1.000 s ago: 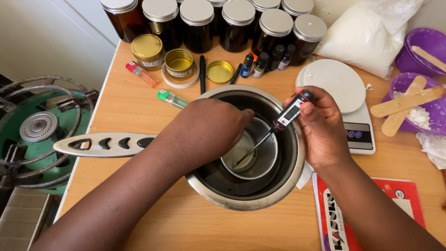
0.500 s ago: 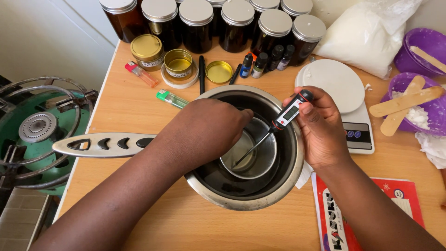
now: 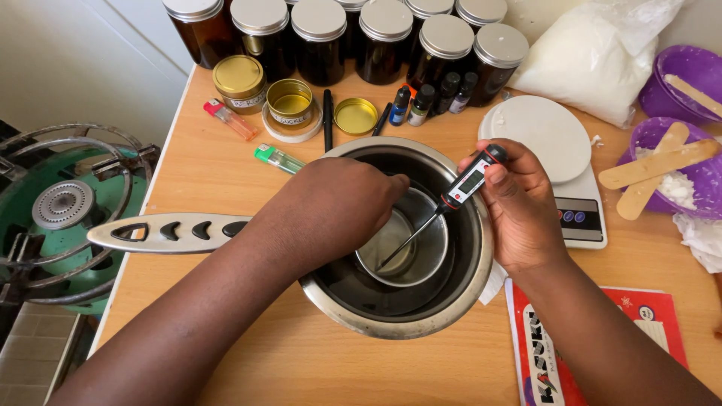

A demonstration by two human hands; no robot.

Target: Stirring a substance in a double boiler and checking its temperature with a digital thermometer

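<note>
A large steel pot (image 3: 459, 297) with a long handle (image 3: 169, 231) sits mid-table. Inside it stands a smaller metal cup (image 3: 421, 256) holding clear liquid. My left hand (image 3: 331, 207) reaches over the pot's left rim and grips the small cup's edge. My right hand (image 3: 519, 203) holds a black digital probe thermometer (image 3: 474, 179) by its head, with the thin probe angled down into the liquid in the cup.
Dark amber jars with silver lids (image 3: 391, 34) line the back. Gold tins (image 3: 289, 101), two lighters (image 3: 278, 158), small dropper bottles (image 3: 421, 101), a white scale (image 3: 553, 162), a bag of white flakes (image 3: 594, 56), purple bowls with wooden sticks (image 3: 677, 162), a red booklet (image 3: 647, 319), and a gas burner (image 3: 64, 203) at left.
</note>
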